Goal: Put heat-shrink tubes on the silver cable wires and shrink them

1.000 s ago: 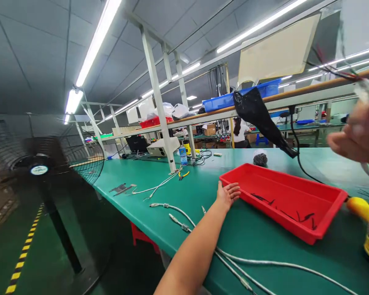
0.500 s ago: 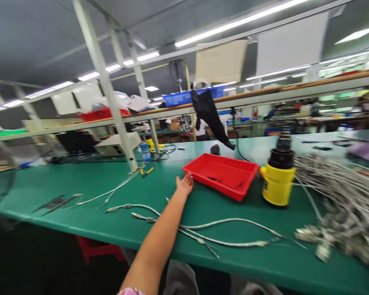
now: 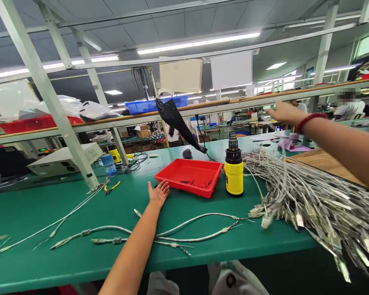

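Note:
My left hand (image 3: 159,194) lies palm up with its fingers spread, beside the near left corner of a red tray (image 3: 189,189) that has small black pieces inside. My right hand (image 3: 281,112) is raised at the right, above a large pile of grey cables (image 3: 313,192); its fingers are blurred. Several loose grey cables (image 3: 192,239) lie on the green table in front of and beneath my left forearm. A yellow heat gun (image 3: 234,178) stands upright between the tray and the cable pile.
Yellow-handled pliers (image 3: 112,188) and a blue bottle (image 3: 109,164) are on the green table (image 3: 80,270) at the left. A black bag (image 3: 180,123) hangs from the shelf. People (image 3: 350,104) sit in the far background.
The view has swung right, showing more of the cable pile. My right hand has come into view, raised at the right. My left hand remains near the red tray's left corner.

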A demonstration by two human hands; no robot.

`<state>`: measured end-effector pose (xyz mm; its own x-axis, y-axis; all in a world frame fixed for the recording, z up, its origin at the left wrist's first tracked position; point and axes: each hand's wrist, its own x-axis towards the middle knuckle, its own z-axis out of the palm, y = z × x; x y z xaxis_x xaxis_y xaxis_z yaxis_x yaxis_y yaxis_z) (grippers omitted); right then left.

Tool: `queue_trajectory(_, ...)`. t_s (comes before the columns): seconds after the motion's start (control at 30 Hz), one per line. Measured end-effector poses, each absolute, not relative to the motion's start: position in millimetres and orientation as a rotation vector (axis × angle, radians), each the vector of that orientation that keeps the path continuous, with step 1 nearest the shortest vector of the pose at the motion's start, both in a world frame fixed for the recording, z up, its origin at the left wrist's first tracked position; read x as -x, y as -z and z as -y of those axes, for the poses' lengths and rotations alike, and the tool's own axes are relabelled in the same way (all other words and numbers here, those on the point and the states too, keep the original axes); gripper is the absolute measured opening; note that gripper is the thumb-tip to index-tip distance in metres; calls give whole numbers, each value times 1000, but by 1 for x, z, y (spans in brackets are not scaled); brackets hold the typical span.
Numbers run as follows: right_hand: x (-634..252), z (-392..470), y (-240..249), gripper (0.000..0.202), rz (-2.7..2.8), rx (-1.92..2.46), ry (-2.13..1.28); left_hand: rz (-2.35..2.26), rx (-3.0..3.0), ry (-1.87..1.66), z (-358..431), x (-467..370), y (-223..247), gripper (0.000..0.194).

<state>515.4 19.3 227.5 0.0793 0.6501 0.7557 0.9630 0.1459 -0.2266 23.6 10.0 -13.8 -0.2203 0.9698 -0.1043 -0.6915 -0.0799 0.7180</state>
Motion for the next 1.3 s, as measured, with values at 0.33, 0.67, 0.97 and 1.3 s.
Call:
queue_trajectory(0.33,-430,72,-94,43,1925,631,950,-822,-548,-1529,-14,-33,6,55)
queue_trajectory(0.67,-499,69,30,38,2584,1263,461,-820,-459,-1497,-21,-40,9,62)
queue_trajectory(0.97,-562,39,20,33,2763,1348,95,-848,-355,-1630,-19,-39,11,69)
queue_trajectory(1.3,-438,107,8,29,2495,622,471,-1246,-680,-1589,-16,-47,15,47)
